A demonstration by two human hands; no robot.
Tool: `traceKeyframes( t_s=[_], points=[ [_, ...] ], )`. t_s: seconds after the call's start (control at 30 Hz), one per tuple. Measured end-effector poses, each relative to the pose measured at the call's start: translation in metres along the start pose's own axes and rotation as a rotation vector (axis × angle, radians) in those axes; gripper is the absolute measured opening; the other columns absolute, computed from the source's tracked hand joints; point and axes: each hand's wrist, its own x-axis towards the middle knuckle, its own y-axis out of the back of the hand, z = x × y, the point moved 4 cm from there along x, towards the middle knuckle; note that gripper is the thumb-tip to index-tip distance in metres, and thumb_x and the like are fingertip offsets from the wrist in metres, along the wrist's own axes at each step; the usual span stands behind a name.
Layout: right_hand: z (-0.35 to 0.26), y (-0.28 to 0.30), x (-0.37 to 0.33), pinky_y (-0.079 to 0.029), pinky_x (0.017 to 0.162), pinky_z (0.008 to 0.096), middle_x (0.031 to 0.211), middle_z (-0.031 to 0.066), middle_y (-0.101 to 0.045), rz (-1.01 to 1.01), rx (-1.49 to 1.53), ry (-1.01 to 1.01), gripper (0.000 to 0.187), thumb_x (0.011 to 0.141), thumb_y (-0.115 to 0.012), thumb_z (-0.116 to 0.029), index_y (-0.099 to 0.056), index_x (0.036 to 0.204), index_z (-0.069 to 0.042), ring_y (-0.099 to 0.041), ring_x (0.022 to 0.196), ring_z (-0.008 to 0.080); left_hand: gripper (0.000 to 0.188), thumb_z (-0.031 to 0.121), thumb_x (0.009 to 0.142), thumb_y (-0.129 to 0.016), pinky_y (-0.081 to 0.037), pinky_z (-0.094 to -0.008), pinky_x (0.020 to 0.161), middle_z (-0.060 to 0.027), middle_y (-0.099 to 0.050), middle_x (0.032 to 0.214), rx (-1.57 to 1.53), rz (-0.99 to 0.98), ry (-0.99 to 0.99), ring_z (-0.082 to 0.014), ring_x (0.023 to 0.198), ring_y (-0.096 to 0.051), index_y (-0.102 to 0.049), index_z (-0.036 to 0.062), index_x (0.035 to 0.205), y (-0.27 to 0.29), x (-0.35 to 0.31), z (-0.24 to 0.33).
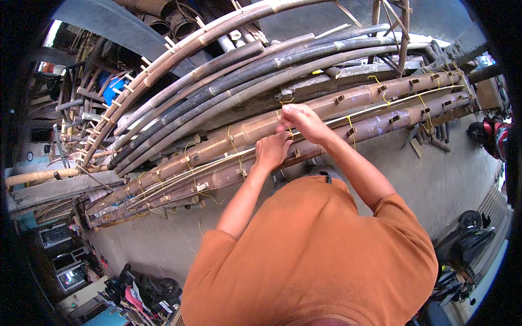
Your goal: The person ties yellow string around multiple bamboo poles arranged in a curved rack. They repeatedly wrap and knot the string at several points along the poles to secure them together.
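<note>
Two long brown bamboo poles, the far bamboo pole (261,126) and the near bamboo pole (326,145), lie side by side with short slots and pegs along them. Thin pale bamboo strips (217,162) run between them. My left hand (272,151) is closed over the gap, its fingertips pinching at a thin yellow cord (291,132). Just beyond it, my right hand (303,123) is closed in a pinch at the far pole, with cord showing beside its fingers. The fingertips are partly blurred. Other yellow cords (352,130) loop around the strips and poles at intervals.
Behind the poles lies a stack of long grey and black bamboo poles (239,81). A curved bamboo rail with pegs (147,79) arches over it. At the right stand a wooden post frame (405,35) and a red and black vehicle part (492,136). Grey floor (418,179) lies nearer.
</note>
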Motion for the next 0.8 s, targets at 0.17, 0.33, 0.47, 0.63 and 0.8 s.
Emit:
traceKeyframes(
  t_s=[0.17,0.33,0.47,0.63,0.8],
  points=[
    [-0.019,-0.023,-0.018,-0.037,0.048,0.0292,0.053,-0.009,-0.029,0.333,0.38,-0.175,0.05,0.103,-0.057,-0.042,-0.038,0.064,-0.017,-0.024,0.047,0.0053,0.019,0.027,0.09,-0.066,-0.053,-0.051,0.073,-0.0101,-0.072,0.095,-0.031,0.059,-0.028,-0.037,0.084,-0.07,-0.065,0.0141,0.104,-0.002,-0.003,-0.007],
    [-0.019,-0.021,0.006,-0.041,0.049,0.0362,0.052,0.0008,-0.051,0.033,-0.357,0.01,0.048,0.102,-0.057,-0.037,-0.055,0.062,-0.01,-0.047,0.045,0.0185,0.019,0.029,0.089,-0.068,-0.051,-0.052,0.067,-0.0116,-0.071,0.086,-0.036,0.209,-0.052,-0.037,0.083,-0.069,-0.067,0.0131,0.099,-0.005,0.002,-0.01],
    [-0.065,-0.058,0.013,-0.051,0.097,0.0462,0.121,0.0249,-0.063,-0.394,-0.816,0.616,0.037,0.104,-0.049,-0.034,-0.063,0.115,-0.001,-0.063,0.113,0.0417,0.027,0.035,0.096,-0.061,-0.043,-0.0472,0.089,-0.0094,-0.074,0.098,-0.194,0.351,-0.026,-0.0284,0.096,-0.066,-0.07,0.0105,0.103,-0.017,-0.001,-0.009],
    [-0.021,0.013,0.028,-0.047,0.101,0.0531,0.154,0.0246,-0.036,-0.158,-1.965,0.392,0.055,0.084,-0.065,-0.021,-0.056,0.138,-0.012,-0.052,0.13,0.0368,0.028,0.036,0.098,-0.06,-0.024,-0.0466,0.104,-0.0062,-0.075,0.1,-0.267,0.265,0.178,-0.0212,0.099,-0.066,-0.076,0.0138,0.097,-0.014,-0.004,-0.001],
    [0.02,0.059,0.038,-0.051,0.093,0.0468,0.11,0.0147,-0.064,-0.06,-0.751,-0.002,0.029,0.092,-0.061,-0.025,-0.066,0.11,-0.003,-0.064,0.103,0.029,0.022,0.031,0.097,-0.063,-0.026,-0.0438,0.099,-0.0016,-0.076,0.099,-0.279,0.369,0.148,-0.0165,0.1,-0.066,-0.077,0.0146,0.094,-0.018,-0.006,-0.002]
  ],
)
